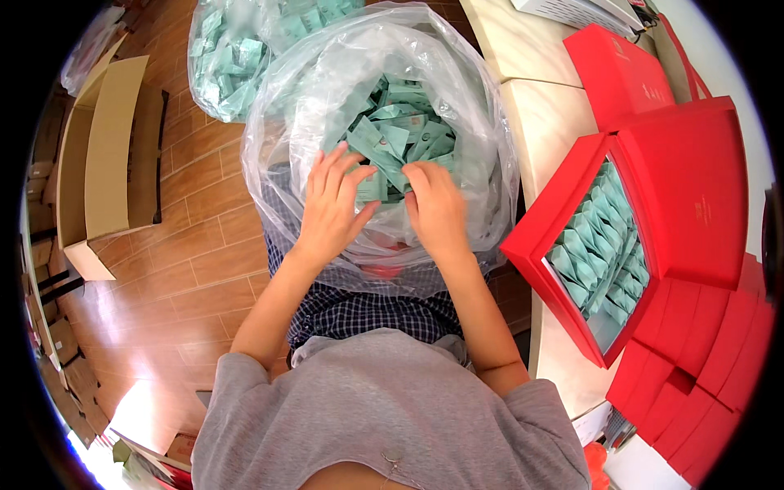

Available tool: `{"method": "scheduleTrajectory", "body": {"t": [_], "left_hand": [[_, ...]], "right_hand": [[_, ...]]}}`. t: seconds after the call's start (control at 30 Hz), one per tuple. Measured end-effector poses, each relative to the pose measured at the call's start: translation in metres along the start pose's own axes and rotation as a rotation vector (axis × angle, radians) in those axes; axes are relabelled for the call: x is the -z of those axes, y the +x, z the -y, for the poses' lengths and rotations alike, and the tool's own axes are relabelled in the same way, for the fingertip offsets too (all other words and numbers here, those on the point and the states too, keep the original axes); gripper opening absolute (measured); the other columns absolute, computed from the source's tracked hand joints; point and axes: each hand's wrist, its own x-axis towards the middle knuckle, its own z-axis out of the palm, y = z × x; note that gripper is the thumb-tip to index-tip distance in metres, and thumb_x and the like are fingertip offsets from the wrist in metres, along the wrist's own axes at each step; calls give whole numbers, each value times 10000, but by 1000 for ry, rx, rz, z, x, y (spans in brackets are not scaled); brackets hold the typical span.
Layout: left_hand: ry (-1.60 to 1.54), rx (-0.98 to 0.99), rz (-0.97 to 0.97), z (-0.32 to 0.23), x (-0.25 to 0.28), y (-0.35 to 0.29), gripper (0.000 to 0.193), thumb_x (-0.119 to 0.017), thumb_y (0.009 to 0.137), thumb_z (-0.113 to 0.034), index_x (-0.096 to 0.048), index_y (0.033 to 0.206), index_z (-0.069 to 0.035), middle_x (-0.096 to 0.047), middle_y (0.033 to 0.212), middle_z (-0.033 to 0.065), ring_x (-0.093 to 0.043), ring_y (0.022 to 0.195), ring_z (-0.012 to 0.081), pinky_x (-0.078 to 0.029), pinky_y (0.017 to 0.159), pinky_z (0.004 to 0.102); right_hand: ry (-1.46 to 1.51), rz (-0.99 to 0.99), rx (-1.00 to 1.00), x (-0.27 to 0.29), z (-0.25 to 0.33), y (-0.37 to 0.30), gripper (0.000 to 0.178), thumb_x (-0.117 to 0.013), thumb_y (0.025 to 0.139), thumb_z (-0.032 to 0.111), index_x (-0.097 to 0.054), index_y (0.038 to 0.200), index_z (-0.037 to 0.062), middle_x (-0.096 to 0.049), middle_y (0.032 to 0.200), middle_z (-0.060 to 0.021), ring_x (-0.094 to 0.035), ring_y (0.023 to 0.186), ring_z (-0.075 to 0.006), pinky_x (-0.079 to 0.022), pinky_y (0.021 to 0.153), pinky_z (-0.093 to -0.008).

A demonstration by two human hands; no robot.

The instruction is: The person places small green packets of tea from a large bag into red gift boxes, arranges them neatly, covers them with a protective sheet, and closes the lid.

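Note:
A large clear plastic bag (pixel 286 106) stands gaping in front of me, with many pale green sachets (pixel 416 135) heaped inside. Over its mouth, my left hand (pixel 331 200) is open, its thumb and fingers apart beside a sachet (pixel 371 188). My right hand (pixel 438 208) has its thumb and fingertips closed on the lower end of a long green sachet (pixel 380 151) on top of the heap. On the right lies an opened red box (pixel 555 208) with rows of similar green sachets (pixel 600 237) standing in it.
A second clear bag of green sachets (pixel 237 65) sits on the floor beyond. At left stands an open cardboard box (pixel 110 155). Several red boxes (pixel 686 359) are stacked at the right, beside the pale marbled tabletop (pixel 543 122). Another red box (pixel 616 73) lies farther back.

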Motion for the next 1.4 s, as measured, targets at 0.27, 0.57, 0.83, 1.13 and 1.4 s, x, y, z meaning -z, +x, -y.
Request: {"method": "scheduleTrajectory", "body": {"t": [0.27, 0.57, 0.83, 1.13, 1.4], "left_hand": [[570, 48, 6, -20, 18, 4, 570, -801, 625, -110, -538, 1129, -145, -439, 1301, 88, -361, 1290, 320, -240, 1070, 558], [-208, 566, 340, 18, 17, -13, 335, -578, 900, -135, -373, 1136, -13, -605, 891, 164, -617, 734, 312, -504, 721, 381], [-1283, 806, 151, 3, 4, -20, 633, -373, 981, -476, -73, 1408, -118, -432, 1239, 184, -567, 1032, 241, -495, 882, 348], [-1396, 1082, -152, 9, -20, -36, 552, -479, 969, -396, -168, 1356, -154, -453, 1236, 100, -559, 1044, 228, -522, 827, 386], [-1557, 1169, -51, 8, -6, -32, 542, -366, 973, -514, -464, 1225, -45, -569, 1052, 77, -573, 815, 175, -516, 729, 363]], "right_hand": [[28, 44, 76, -17, 7, -9, 426, -602, 624, -102, -545, 1022, 36, -587, 962, -115, -562, 866, -316, -472, 701, -399], [600, -98, -459, -20, 1, -16, 297, -539, 891, -3, -530, 1187, 22, -609, 1027, -73, -578, 934, -159, -464, 795, -285], [1675, 104, -1009, -8, 1, 1, 339, -505, 930, 38, -484, 1263, -20, -602, 1088, -85, -576, 956, -135, -459, 862, -271], [48, -182, -318, -85, 1, 6, 445, -674, 767, 128, -503, 1156, -5, -563, 1020, -181, -500, 1000, -363, -381, 908, -420], [78, 12, -643, -88, -56, 27, 220, -568, 830, 113, -540, 1023, 8, -553, 1101, -179, -507, 1007, -366, -428, 846, -425]]}}
